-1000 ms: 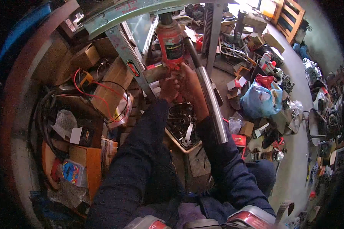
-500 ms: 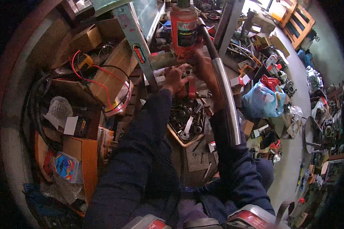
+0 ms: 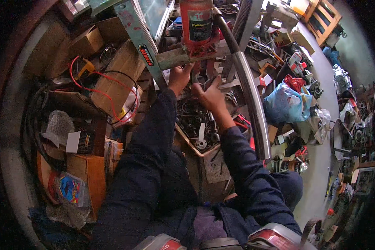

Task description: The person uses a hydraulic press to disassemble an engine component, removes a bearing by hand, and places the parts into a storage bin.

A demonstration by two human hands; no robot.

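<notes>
A red bottle jack (image 3: pixel 196 25) stands upright on the metal crossbeam (image 3: pixel 175 58) of a press frame. A long shiny pipe handle (image 3: pixel 254 108) slopes down from the jack's right side, past my right forearm. Under the crossbeam, my right hand (image 3: pixel 212 96) has its thumb and fingers closed around a small grey metal part (image 3: pixel 201 80), which they partly cover. Just left of it, my left hand (image 3: pixel 180 78) is raised against the beam's underside. Its fingertips are partly hidden, so its grip is unclear.
Below my hands sits a tray (image 3: pixel 190 144) of greasy metal parts. Cardboard boxes (image 3: pixel 116 89) and a red cable (image 3: pixel 106 100) lie to the left. On the right are a blue plastic bag (image 3: pixel 285 106), loose tools and a spray can (image 3: pixel 293 166).
My right hand has come down from beside the jack and pipe handle to the metal part. My left hand has shifted left, off that spot. The view has moved slightly.
</notes>
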